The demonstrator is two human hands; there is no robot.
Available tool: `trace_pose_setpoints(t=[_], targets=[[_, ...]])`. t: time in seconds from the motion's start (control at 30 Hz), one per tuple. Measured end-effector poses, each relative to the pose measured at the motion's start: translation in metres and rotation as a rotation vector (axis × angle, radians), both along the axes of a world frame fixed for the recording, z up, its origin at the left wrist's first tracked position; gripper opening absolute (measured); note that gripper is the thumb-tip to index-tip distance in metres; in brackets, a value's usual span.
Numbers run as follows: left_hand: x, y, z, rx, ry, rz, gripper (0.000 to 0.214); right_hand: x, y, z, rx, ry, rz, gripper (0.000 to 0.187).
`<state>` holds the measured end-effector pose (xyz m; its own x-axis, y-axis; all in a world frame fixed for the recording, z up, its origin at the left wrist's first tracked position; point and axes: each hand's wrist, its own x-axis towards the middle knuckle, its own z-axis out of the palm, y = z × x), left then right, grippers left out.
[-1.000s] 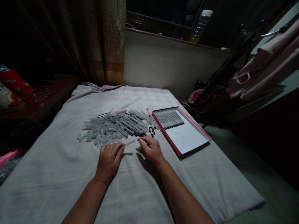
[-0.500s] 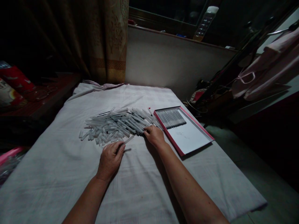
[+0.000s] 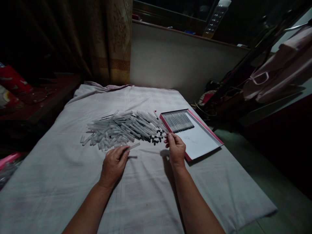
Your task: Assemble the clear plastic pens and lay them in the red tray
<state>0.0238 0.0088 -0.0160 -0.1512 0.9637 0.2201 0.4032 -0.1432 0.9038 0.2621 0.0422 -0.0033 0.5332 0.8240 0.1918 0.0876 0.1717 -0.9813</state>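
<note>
My left hand [image 3: 114, 164] is closed around a translucent pen barrel [image 3: 135, 146], which points up and to the right from the fingers. My right hand [image 3: 175, 148] is closed in a pinch above the cloth, beside the near-left edge of the shallow box [image 3: 207, 148]. Something small and dark shows at its fingertips, too small to name. Left of those fingertips lie several small black pen plugs [image 3: 156, 140]. Beyond both hands spreads a heap of pen parts [image 3: 126, 126], with translucent barrels, short clear caps and dark thin refills mixed together.
Inside the red-edged box, a row of pens [image 3: 179, 122] lies side by side, dark ends toward me. A pale cloth [image 3: 136, 201] covers the table. A bottle [image 3: 216, 19] stands on the windowsill; pink fabric [image 3: 280, 71] hangs at the right.
My right hand has moved right, from the edge of the heap to beside the box, uncovering the black plugs. My left hand keeps the barrel almost in place.
</note>
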Motion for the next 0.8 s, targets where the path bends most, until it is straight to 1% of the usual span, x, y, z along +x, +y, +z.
trace_pose_setpoints(t=[0.07, 0.17, 0.6, 0.8], targets=[[-0.0003, -0.0004, -0.0005, -0.010, -0.034, -0.001, 0.014, -0.0019, -0.0069, 0.0014, 0.003, 0.067, 0.006, 0.034], [-0.0003, -0.0006, -0.0006, -0.038, -0.081, -0.004, 0.015, -0.0039, -0.0115, 0.0042, 0.020, 0.090, 0.029, 0.032], [0.0002, 0.0000, -0.0003, -0.005, 0.058, -0.021, 0.012, -0.0021, -0.0106, 0.0059, 0.024, 0.148, 0.013, 0.031], [0.0022, -0.0007, 0.0017, 0.010, 0.073, -0.067, 0.013, -0.0052, -0.0119, 0.0025, -0.029, 0.118, 0.112, 0.031]])
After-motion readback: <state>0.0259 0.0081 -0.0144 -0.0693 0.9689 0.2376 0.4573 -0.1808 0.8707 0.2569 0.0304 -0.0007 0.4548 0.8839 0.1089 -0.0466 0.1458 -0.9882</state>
